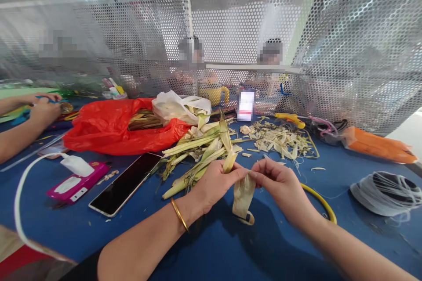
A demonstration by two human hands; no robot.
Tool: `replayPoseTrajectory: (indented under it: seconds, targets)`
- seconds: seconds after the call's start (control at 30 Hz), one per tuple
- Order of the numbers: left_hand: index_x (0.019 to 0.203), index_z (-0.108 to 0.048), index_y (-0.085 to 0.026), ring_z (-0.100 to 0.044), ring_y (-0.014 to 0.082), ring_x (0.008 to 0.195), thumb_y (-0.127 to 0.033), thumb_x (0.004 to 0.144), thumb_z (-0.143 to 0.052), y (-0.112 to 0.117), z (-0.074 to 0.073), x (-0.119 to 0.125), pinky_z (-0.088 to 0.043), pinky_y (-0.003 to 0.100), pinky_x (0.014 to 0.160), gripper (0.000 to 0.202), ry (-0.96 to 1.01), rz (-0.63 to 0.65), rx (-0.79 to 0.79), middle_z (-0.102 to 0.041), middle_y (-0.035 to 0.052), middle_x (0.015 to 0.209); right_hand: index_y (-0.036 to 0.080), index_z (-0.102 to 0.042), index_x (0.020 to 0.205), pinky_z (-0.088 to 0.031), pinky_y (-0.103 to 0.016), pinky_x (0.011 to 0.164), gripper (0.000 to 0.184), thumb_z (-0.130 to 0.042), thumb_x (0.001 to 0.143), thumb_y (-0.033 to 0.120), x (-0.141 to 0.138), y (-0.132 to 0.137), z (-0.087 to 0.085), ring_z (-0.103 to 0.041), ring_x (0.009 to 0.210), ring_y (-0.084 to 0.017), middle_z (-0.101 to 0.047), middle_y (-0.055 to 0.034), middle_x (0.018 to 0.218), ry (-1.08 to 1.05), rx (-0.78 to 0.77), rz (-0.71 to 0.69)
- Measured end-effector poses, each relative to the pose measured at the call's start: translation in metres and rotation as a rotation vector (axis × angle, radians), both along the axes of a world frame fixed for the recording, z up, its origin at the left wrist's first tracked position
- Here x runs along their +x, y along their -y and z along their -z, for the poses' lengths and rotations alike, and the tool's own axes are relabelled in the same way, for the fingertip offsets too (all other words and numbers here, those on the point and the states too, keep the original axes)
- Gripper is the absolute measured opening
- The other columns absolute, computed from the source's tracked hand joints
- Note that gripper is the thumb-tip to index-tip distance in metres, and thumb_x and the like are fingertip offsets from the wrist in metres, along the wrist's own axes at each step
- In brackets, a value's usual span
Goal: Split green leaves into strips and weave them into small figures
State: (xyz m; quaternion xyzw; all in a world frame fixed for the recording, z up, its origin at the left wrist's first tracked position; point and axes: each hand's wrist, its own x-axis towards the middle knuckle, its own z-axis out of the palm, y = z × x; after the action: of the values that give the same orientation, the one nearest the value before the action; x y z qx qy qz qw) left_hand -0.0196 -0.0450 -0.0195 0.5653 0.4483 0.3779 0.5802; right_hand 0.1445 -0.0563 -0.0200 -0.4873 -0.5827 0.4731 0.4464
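My left hand (216,184), a gold bangle on its wrist, grips a pale dried husk strip (243,197) that hangs down and curls at its lower end. Thumb and fingertips of my right hand (275,180) pinch the same strip near its top edge. A longer yellow-green husk (226,136) rises from between the left fingers. Just beyond lies a heap of husk leaves (194,158), and further right a pile of small husk scraps (280,138). Whether anything else is between the right fingertips is hidden.
A red plastic bag (95,127) with husks lies left, near a black-screened phone (128,184) and a magenta power strip (79,182). Right are a bundle of pale cord (385,193) and an orange packet (379,145). A perforated metal screen (244,22) stands behind; a co-worker's hands (42,107) are far left.
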Motion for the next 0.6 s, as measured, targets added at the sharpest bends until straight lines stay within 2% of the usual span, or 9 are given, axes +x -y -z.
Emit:
replayPoseTrajectory:
  seconds: [0.17,0.33,0.47,0.6]
  targets:
    - [0.062,-0.06,-0.016,-0.037,0.0076,0.052,-0.043,0.073,-0.069,-0.001,0.002,-0.001,-0.031,0.022,0.052,0.031,0.038,0.021,-0.058,-0.045,-0.0052,0.052,0.02,-0.057,0.068,-0.042,-0.025,0.055,0.019,-0.062,0.08,0.035,0.002,0.0,0.005,-0.05,0.059,-0.013,-0.055,0.002,0.062,0.088,0.143,0.043]
    - [0.061,-0.057,-0.017,-0.032,0.0069,0.046,-0.043,0.069,-0.072,-0.005,0.006,0.0,-0.027,0.022,0.047,0.031,0.09,-0.118,-0.098,-0.036,-0.0079,0.045,0.022,-0.058,0.074,-0.042,-0.026,0.058,0.013,-0.057,0.086,0.027,0.006,0.007,0.002,-0.053,0.065,-0.015,-0.059,0.0,0.069,0.277,0.381,0.068]
    - [0.063,-0.052,-0.018,-0.02,0.0036,0.039,-0.041,0.068,-0.073,-0.013,0.01,-0.005,-0.02,0.022,0.042,0.032,0.18,-0.272,-0.126,-0.03,-0.0107,0.043,0.024,-0.058,0.081,-0.047,-0.029,0.063,0.009,-0.055,0.088,0.019,0.011,0.019,-0.015,-0.059,0.07,-0.018,-0.063,-0.0024,0.076,0.322,0.627,-0.026]
    - [0.063,-0.049,-0.017,-0.018,0.0018,0.038,-0.044,0.067,-0.074,-0.025,0.012,-0.015,-0.016,0.02,0.039,0.036,0.204,-0.379,-0.081,-0.028,-0.0111,0.044,0.028,-0.061,0.09,-0.051,-0.029,0.063,0.021,-0.055,0.085,0.008,0.023,0.035,-0.045,-0.065,0.074,-0.02,-0.067,-0.0033,0.078,0.334,0.768,-0.21]
